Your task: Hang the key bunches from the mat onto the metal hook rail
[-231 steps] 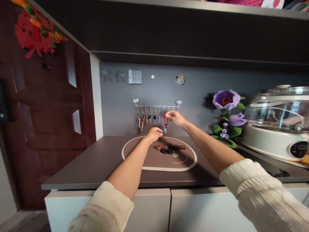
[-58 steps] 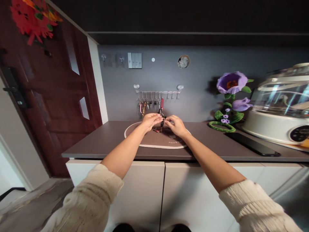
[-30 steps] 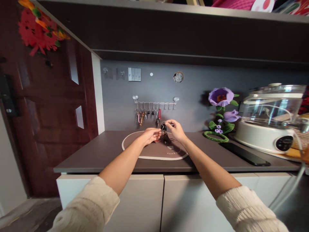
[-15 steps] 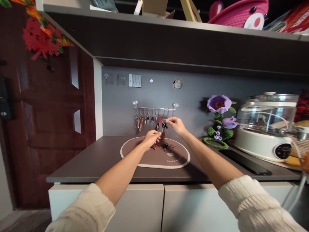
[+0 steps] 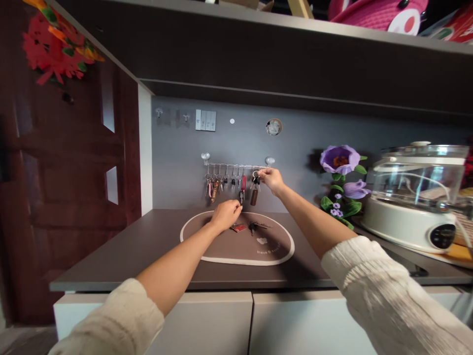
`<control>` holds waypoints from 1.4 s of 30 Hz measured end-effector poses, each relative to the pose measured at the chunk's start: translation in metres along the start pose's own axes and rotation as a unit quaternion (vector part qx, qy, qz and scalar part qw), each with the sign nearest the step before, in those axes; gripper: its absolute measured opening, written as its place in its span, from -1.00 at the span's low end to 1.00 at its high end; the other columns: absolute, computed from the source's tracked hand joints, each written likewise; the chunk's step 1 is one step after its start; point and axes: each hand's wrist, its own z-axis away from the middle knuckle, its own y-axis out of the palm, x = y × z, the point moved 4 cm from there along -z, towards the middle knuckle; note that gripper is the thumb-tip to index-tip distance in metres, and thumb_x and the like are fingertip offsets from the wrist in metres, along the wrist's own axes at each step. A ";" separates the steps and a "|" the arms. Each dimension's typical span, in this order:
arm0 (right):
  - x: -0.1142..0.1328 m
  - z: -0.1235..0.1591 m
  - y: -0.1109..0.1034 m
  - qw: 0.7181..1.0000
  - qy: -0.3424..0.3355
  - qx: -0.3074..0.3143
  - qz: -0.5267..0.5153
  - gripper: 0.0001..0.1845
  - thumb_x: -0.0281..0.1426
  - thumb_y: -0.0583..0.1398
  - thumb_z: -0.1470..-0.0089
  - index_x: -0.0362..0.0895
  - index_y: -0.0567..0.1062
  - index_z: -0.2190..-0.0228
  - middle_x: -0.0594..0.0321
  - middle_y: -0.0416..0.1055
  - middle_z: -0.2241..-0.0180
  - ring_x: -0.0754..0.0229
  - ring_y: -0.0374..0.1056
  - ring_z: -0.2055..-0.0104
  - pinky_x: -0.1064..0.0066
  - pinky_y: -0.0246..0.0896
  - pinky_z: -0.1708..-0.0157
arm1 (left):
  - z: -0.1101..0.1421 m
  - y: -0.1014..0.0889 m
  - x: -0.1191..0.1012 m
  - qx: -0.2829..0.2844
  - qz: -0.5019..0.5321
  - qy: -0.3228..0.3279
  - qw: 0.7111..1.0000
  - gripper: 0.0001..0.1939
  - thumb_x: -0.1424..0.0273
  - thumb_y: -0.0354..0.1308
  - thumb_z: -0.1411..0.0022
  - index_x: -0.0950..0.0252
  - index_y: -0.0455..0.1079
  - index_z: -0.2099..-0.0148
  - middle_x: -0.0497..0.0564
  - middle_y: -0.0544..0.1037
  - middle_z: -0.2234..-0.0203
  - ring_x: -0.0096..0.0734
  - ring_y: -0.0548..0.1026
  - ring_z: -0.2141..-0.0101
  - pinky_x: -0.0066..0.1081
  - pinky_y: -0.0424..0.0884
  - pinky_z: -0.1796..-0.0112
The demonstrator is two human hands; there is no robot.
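My right hand (image 5: 271,180) pinches the ring of a key bunch (image 5: 254,182) just below the right part of the hook rail (image 5: 236,165). From that bunch hang black-headed keys and a brown tag (image 5: 254,196). Whether the ring is on a hook I cannot tell. Over the mat (image 5: 221,249), my left hand (image 5: 226,215) is closed, its fingers curled with nothing visible in them. Below its fingertips lies a red tag (image 5: 239,228), and to its right some loose keys (image 5: 253,227). Several key bunches (image 5: 215,186) and a red clip with keys (image 5: 243,183) hang on the rail.
The mat lies on a dark countertop (image 5: 129,256) against a grey wall. To the right stand a purple fabric flower (image 5: 340,160) and a glass-topped appliance (image 5: 410,217). A dark shelf (image 5: 258,64) overhangs the counter. A phone (image 5: 417,269) is partly behind my right arm.
My right hand has lifted the key bunch with the brown tag from the mat up to the rail. My left hand has parted from it. The red clip went onto the rail earlier.
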 end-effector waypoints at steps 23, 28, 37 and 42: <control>-0.037 -0.030 0.021 0.983 0.044 -0.134 0.115 -0.88 -0.41 0.15 0.21 -0.18 0.48 0.58 0.18 0.41 0.57 0.18 0.34 0.46 0.37 0.23 0.41 | 0.000 0.004 0.006 0.039 -0.069 0.004 0.997 -0.73 0.30 -0.11 -0.18 0.26 0.40 0.34 0.07 0.49 0.40 -0.36 0.40 0.36 -0.45 0.20 0.32; -0.040 -0.023 0.022 0.987 0.026 -0.133 0.089 -0.91 -0.42 0.16 0.24 -0.17 0.48 0.61 0.18 0.41 0.60 0.19 0.33 0.47 0.39 0.21 0.42 | 0.000 0.003 0.007 0.038 -0.068 -0.002 0.997 -0.73 0.31 -0.10 -0.18 0.26 0.40 0.34 0.06 0.49 0.39 -0.37 0.40 0.35 -0.46 0.20 0.31; -0.047 -0.016 0.023 0.988 0.014 -0.122 0.094 -0.85 -0.39 0.12 0.21 -0.18 0.48 0.57 0.20 0.42 0.56 0.23 0.30 0.47 0.42 0.19 0.39 | 0.000 0.002 0.007 0.036 -0.059 0.000 0.998 -0.74 0.30 -0.10 -0.18 0.27 0.40 0.35 0.07 0.49 0.39 -0.36 0.39 0.36 -0.45 0.20 0.32; -0.047 -0.012 0.023 0.986 0.006 -0.113 0.120 -0.82 -0.40 0.08 0.17 -0.17 0.48 0.53 0.19 0.44 0.52 0.22 0.31 0.42 0.40 0.18 0.32 | -0.001 0.001 0.007 0.038 -0.074 -0.004 0.997 -0.73 0.30 -0.09 -0.18 0.27 0.41 0.33 0.05 0.49 0.39 -0.37 0.39 0.35 -0.46 0.21 0.31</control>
